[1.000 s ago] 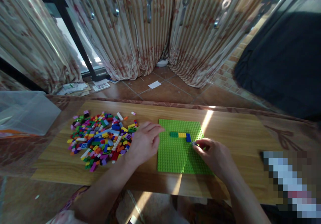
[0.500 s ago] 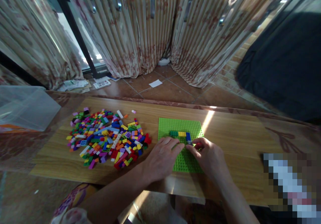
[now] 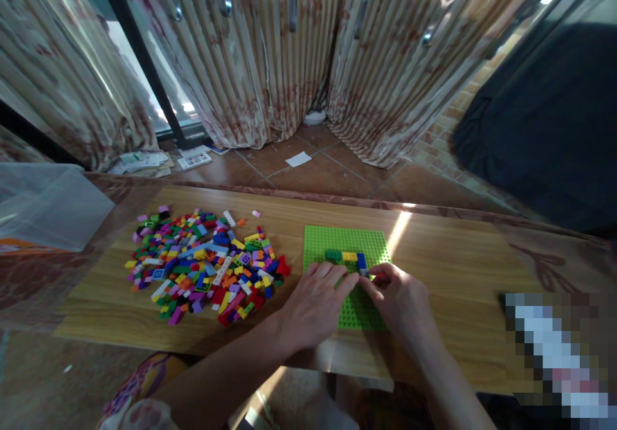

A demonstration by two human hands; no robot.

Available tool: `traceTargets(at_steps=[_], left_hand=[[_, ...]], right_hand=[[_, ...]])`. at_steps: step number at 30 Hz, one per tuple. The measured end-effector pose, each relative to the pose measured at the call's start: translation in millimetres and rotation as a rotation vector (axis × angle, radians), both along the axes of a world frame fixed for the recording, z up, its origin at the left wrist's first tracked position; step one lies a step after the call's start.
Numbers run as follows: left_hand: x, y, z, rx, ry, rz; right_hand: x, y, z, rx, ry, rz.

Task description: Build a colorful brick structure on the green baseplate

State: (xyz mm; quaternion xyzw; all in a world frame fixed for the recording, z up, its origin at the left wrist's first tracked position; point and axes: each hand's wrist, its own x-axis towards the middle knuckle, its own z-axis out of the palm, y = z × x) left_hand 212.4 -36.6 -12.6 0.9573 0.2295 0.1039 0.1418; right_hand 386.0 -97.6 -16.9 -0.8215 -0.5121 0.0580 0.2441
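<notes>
A bright green baseplate (image 3: 345,239) lies on the wooden board (image 3: 448,269). A short row of dark green, yellow and blue bricks (image 3: 348,257) is stuck on it. My left hand (image 3: 314,304) rests flat on the plate's left part, fingers stretched toward the row. My right hand (image 3: 401,301) sits on the plate's right part, its fingertips pinched on a small brick just below the blue one. What that brick looks like is mostly hidden by the fingers. The two hands nearly touch at the fingertips.
A heap of several loose coloured bricks (image 3: 202,264) lies left of the plate. A clear plastic bin (image 3: 45,206) stands at the far left. Beyond the board are tiled floor, papers (image 3: 144,162) and striped curtains (image 3: 270,51). A dark cloth (image 3: 544,115) hangs right.
My left hand moved from the brick heap's edge onto the baseplate, next to my right hand. The right hand stayed at the blue brick. The view shifted slightly.
</notes>
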Motion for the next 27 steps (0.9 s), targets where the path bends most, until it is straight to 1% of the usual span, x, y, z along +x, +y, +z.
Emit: traceTargets(at_steps=[4,8,13,19,27], left_hand=[[5.6,0.8,-0.6,-0.008,0.0,0.018],[11.2,3.4,-1.1,-0.024,0.009,0.026],[12.8,4.2,-1.2,-0.027,0.019,0.027],[11.1,3.0,-1.9,-0.027,0.011,0.031],[14.2,1.3,-1.3,-0.004,0.035,0.047]], right_hand=[[0.3,0.4,-2.1,0.007,0.02,-0.011],[-1.9,1.0,-5.1,0.045,0.043,-0.019],[-6.0,0.8,-2.6,0.047,0.144,-0.024],[-6.2,-0.1,0.4,0.0,0.123,-0.052],[-5.9,-1.9,-1.0,0.03,0.152,-0.02]])
